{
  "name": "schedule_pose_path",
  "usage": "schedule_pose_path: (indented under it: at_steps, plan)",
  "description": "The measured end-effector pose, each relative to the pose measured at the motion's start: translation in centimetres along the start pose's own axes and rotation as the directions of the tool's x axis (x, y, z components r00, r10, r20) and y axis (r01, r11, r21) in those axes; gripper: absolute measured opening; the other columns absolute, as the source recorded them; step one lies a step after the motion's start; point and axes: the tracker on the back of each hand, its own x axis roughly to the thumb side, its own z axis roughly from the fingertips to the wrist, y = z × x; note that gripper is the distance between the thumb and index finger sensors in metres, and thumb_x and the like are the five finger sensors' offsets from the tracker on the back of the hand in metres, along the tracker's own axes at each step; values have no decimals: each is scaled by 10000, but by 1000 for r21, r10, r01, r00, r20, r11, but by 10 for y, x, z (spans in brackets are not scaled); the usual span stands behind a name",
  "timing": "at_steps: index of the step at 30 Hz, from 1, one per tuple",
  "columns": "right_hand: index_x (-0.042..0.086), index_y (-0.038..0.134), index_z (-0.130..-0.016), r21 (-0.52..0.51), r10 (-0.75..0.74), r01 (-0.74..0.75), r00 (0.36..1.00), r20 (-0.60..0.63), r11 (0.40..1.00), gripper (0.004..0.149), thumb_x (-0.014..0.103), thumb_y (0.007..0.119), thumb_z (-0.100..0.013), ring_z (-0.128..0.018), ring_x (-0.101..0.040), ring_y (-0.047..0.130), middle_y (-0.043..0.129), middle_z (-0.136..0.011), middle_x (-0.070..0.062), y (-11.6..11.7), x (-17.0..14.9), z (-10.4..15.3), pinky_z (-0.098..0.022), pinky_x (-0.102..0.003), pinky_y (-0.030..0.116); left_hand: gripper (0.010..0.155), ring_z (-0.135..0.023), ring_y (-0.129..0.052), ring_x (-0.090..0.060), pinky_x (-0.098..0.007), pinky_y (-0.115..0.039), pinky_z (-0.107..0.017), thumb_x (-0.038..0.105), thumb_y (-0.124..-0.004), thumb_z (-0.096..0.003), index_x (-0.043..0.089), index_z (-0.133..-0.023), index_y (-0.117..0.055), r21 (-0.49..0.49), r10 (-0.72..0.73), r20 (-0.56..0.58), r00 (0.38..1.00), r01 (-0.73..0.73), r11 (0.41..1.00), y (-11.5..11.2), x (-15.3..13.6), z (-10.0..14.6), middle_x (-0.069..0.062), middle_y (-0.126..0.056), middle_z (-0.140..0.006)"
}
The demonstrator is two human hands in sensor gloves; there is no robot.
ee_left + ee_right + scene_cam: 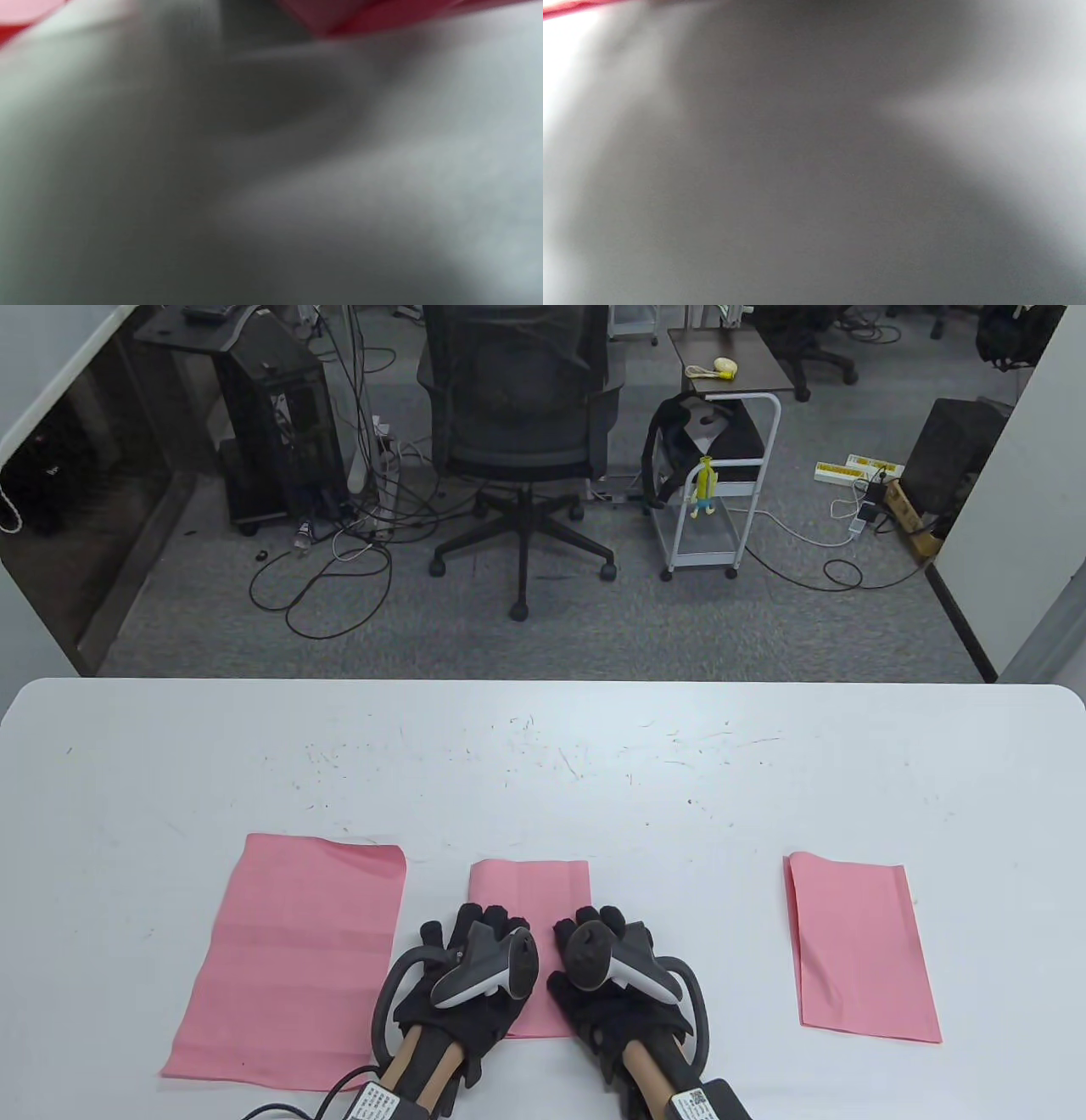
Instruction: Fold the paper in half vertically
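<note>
A narrow folded pink paper lies on the white table at the front centre. Both gloved hands rest palm down on its near part. My left hand covers its left side and my right hand its right side, fingers pointing away from me. Only the paper's far end and a strip between the hands show. Both wrist views are blurred and close to the table. A strip of pink paper shows at the top of the left wrist view and at the top left corner of the right wrist view.
A larger unfolded pink sheet lies just left of my left hand. A folded pink sheet lies apart at the right. Beyond the table's far edge stand an office chair and a white cart.
</note>
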Motion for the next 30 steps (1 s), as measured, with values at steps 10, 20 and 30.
schedule_pose_path:
  at_steps: [10,20,30]
  plan:
    - [372,128,-1049,9,-7,7,1000,0,1000,674,566,478,-506,-1050,-260,-6,15,-1134,41,0,0,0,-748,-550,73,739,-1156,16,-285,-652,-179,-840,625,-336,-526,376,-1117,30,-31,54,30,998,-53,998,-6,-2,-3,68,71,-1221]
    - [265,397,-1084,-89,-407,425,898,167,901,654,526,574,-511,-1081,-338,321,341,-1174,-56,-27,-12,22,-779,-557,335,741,-1148,35,-281,-651,-157,-837,628,-336,-526,381,-1110,48,-50,65,36,997,-63,997,-5,-2,-4,73,89,-1211]
    - [246,609,-1020,-163,-49,57,998,47,985,591,529,598,-502,-1025,-308,578,592,-1105,-33,-19,13,27,-745,-518,541,744,-1146,39,-282,-651,-155,-837,628,-335,-525,377,-1110,52,-51,63,37,997,-61,997,-4,-3,-3,72,92,-1209]
